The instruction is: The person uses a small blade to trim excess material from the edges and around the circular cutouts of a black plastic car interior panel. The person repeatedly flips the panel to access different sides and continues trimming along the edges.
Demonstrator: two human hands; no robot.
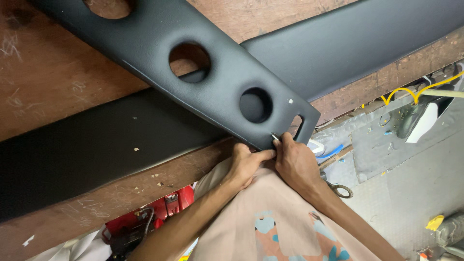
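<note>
Going left to right: wooden table (58,77) with a long black strip (87,150) lying across it, and on top a black panel (159,43) with round holes, its corner hanging right at the table's near edge. Left hand (244,164) is pinched shut on that corner edge. Right hand (296,162) is curled tight around a small metal tool (274,137), tip on the same corner. My worry: the tip sits right by the left fingertips, so one slip could jab them or scratch the panel. Scissors (340,189) sit near the right wrist.
</note>
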